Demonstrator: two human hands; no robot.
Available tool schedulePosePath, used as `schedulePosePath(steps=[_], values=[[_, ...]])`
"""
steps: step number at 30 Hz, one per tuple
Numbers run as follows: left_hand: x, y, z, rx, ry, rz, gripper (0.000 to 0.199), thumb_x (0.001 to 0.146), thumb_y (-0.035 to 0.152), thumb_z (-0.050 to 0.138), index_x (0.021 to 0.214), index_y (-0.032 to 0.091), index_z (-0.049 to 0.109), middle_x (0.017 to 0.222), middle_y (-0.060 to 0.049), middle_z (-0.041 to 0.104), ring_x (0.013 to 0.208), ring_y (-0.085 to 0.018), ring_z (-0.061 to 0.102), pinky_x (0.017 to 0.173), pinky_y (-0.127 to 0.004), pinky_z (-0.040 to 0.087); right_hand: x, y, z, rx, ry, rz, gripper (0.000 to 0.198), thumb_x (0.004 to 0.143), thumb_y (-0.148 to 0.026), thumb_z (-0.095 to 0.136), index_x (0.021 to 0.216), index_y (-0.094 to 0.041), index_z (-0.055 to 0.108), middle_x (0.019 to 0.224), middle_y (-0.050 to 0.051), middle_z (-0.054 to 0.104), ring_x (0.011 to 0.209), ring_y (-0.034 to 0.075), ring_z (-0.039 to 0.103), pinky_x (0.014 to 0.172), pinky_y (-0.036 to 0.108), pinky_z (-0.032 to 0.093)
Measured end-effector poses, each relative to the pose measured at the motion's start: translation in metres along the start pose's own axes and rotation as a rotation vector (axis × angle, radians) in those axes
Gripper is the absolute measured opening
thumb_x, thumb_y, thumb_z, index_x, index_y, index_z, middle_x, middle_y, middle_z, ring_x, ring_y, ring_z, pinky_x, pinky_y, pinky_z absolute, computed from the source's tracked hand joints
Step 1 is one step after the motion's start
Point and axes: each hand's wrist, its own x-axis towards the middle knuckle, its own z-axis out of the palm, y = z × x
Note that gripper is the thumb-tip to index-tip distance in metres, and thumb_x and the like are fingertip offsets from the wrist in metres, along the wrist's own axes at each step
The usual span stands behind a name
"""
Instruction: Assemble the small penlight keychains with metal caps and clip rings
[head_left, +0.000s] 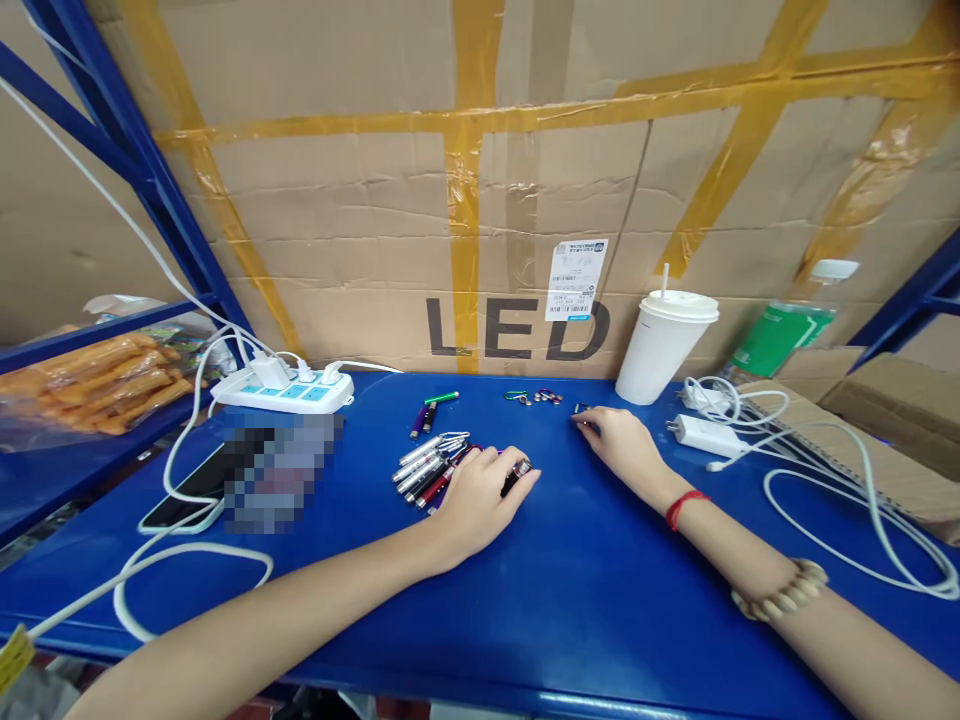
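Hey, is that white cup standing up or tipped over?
Upright: the white cup stands on the blue table, its lid on top and a straw poking up through it.

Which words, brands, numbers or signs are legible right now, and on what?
"LED": large black letters on the cardboard box.
Shipping label on the box: print too small to read.
Green bottle label: too blurred to read.
Yellow tag, lower left: unreadable.

Blue tabletop (pixel 570 620), pen-like tubes (pixel 421 472), white cup (pixel 661 350), power strip (pixel 285 402)
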Motion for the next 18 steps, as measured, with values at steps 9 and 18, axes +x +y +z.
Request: schedulePosePath(steps=[9, 18], values=[[0.000, -0.001, 0.000, -0.002, -0.014, 0.022, 0.033, 0.086, 0.045, 0.030, 0.090, 0.025, 0.056, 0.082, 0.001, 0.062, 0.079, -0.012, 0.055, 0.076, -0.027, 0.040, -0.005, -0.017, 0.003, 0.378, 0.036, -0.132, 0.015, 0.079, -0.026, 0.058, 0.086, -0.017, 0.068, 0.081, 0.005, 0.065, 0.069, 0.016, 0.059, 0.064, 0.028, 0.046], [0.000, 0.000, -0.001, 0.010, -0.043, 0.011, 0.035, 0.086, 0.045, 0.027, 0.090, 0.023, 0.055, 0.082, 0.000, 0.061, 0.079, -0.012, 0.055, 0.077, -0.028, 0.040, -0.009, -0.028, 0.004, 0.417, -0.042, -0.146, 0.029, 0.077, -0.045, 0.057, 0.077, -0.017, 0.066, 0.070, 0.004, 0.059, 0.061, 0.013, 0.052, 0.056, 0.025, 0.040]])
